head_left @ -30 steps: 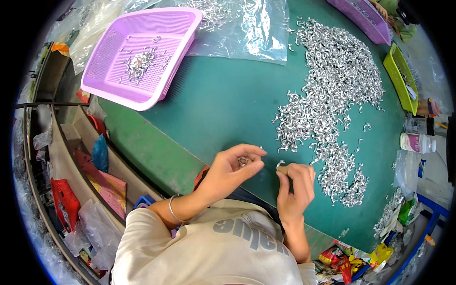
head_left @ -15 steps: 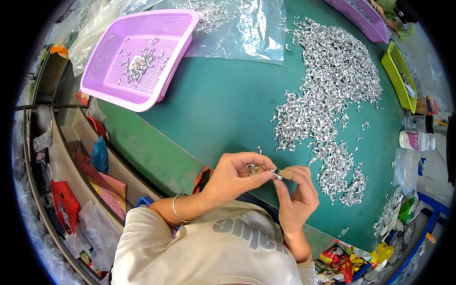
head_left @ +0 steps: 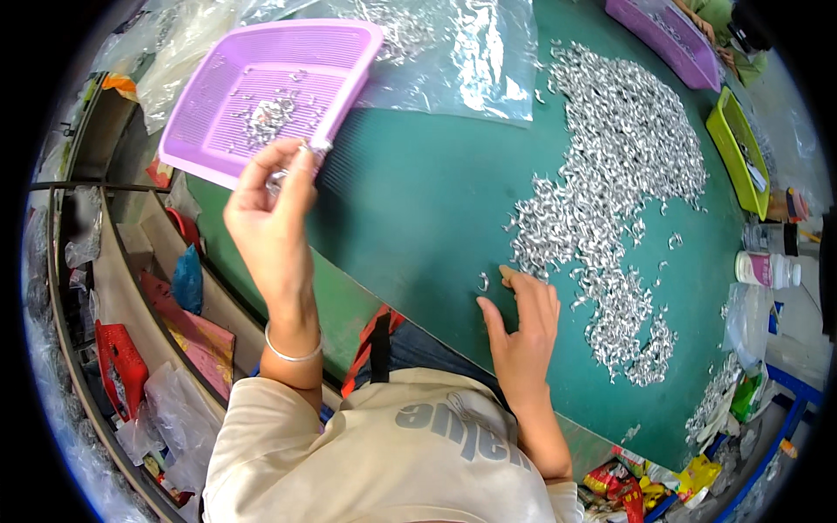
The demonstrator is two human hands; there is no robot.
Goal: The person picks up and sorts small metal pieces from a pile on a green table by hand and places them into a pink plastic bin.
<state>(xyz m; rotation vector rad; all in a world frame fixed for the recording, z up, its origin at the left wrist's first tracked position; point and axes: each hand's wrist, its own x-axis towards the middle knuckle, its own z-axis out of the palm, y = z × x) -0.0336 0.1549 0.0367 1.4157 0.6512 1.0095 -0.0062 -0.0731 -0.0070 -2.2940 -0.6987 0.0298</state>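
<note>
Silver pieces (head_left: 610, 148) on green table (head_left: 427, 192)

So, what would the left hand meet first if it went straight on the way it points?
Likely the lilac, rectangular plastic basket; in view the left hand overlaps its near edge, depth unclear.

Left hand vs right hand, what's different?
Grip: the left hand pinches silver pieces; the right hand has its thumb and index finger apart, no piece visible between them.
Place: the left hand is by the near rim of the lilac basket; the right hand is over the green table.
Wear: the left wrist has a bracelet; none shows on the right.
Shared: bare forearms.
</note>
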